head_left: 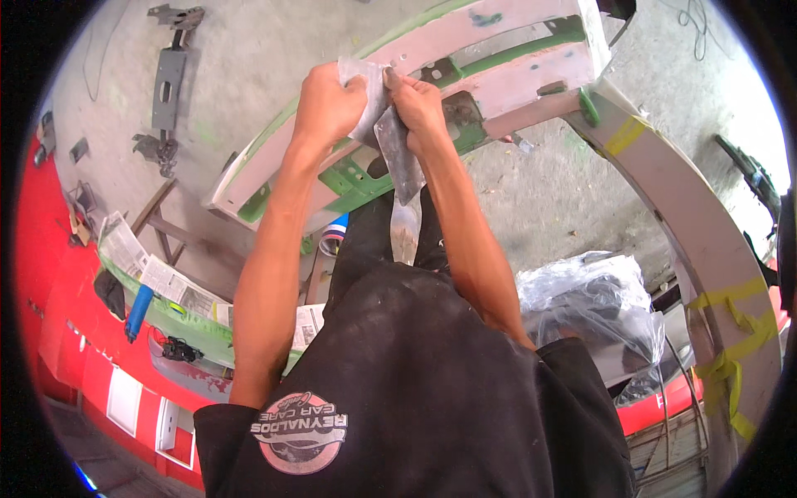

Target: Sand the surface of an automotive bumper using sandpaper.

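Both my hands are raised over a car bumper (515, 87), pinkish-white with green patches and several cut-outs. My left hand (328, 108) is closed, its thumb pressing a pale grey sheet of sandpaper (362, 104). Just to the right, my right hand (419, 106) pinches the sheet's upper right edge. A darker grey piece of sandpaper (398, 158) hangs down below the right hand. Whether the pale and dark parts are joined is hidden by my fingers. Behind the hands the bumper runs slanting from lower left to upper right.
A second curved panel (706, 207) with yellow tape arches at the right. Clear plastic wrap (589, 290) covers something dark beside it. Newspaper (170, 282) and a blue cylinder (139, 303) lie on a green-edged part at left. A dark metal bracket (170, 87) rests on the concrete floor.
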The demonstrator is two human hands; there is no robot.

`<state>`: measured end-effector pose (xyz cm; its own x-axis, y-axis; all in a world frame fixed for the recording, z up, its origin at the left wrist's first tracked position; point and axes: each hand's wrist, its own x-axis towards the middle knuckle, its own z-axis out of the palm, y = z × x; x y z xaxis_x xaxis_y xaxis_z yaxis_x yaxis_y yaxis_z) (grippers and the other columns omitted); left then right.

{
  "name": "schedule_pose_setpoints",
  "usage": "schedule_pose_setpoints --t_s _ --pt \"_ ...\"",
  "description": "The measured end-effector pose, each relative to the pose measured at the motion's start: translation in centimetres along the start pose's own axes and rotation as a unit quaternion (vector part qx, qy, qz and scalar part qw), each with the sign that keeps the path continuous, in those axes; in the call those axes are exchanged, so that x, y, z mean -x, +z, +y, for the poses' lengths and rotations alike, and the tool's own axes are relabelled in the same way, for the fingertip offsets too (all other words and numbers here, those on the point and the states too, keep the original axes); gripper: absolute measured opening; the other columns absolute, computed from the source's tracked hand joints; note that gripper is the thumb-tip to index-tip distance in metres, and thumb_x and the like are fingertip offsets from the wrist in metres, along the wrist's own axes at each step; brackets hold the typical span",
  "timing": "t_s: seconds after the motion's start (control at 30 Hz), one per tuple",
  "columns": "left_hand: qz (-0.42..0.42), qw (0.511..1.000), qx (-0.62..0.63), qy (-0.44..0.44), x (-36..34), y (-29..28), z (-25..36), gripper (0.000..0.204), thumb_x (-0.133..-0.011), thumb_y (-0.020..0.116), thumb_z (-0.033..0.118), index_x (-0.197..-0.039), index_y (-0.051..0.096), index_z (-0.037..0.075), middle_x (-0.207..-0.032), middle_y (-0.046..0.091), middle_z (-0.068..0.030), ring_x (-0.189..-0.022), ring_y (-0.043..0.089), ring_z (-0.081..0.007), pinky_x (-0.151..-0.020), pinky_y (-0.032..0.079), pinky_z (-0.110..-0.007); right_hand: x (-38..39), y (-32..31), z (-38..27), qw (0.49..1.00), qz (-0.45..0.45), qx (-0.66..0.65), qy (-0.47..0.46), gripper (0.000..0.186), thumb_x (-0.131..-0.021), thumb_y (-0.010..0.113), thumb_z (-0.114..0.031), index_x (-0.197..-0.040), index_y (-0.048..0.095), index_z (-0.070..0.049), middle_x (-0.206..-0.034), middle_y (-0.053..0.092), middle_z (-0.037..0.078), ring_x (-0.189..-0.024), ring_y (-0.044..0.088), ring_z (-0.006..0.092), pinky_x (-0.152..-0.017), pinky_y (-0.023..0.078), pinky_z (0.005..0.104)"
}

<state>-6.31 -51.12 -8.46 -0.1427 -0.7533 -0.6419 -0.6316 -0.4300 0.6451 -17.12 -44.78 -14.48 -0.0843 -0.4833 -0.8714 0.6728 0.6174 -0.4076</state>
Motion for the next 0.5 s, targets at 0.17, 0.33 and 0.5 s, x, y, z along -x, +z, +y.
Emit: schedule_pose_setpoints --t_s 0.17,0.33,0.5 --pt "-0.004 0.961 -0.238 0.141 1.2 0.0 1.3 0.018 -0.086 0.056 0.012 -0.091 0.063 -0.003 -0.073 0.061 -0.0223 -0.065 0.055 -0.0352 -0.061 0.045 -0.043 0.3 -0.5 0.6 0.994 -0.021 0.083 -0.064 0.035 -0.095 0.058 -0.028 -0.091 0.068 0.005 -0.078 0.062 0.001 -0.069 0.049 0.0086 -0.063 0.042 0.0259" --pt "0.012 0.975 -0.143 0.171 3.1 -0.2 0.9 0.019 -0.085 0.056 0.013 -0.094 0.061 -0.004 -0.078 0.061 -0.0262 -0.073 0.059 -0.0443 -0.066 0.046 -0.046 1.6 -1.2 0.2 0.992 -0.026 0.104 -0.064 0.037 -0.095 0.057 -0.03 -0.09 0.068 0.005 -0.078 0.062 0.001 -0.07 0.049 0.0085 -0.065 0.042 0.026" --pt "0.022 0.997 -0.049 0.062 3.5 0.3 -0.4 0.018 -0.085 0.055 0.007 -0.096 0.062 -0.005 -0.073 0.063 -0.0193 -0.064 0.06 -0.0304 -0.064 0.046 -0.039 1.9 -1.7 0.2 0.989 -0.038 0.14 -0.041 0.036 -0.095 0.057 -0.029 -0.091 0.068 0.004 -0.074 0.06 0.001 -0.066 0.048 0.0079 -0.062 0.041 0.0263"
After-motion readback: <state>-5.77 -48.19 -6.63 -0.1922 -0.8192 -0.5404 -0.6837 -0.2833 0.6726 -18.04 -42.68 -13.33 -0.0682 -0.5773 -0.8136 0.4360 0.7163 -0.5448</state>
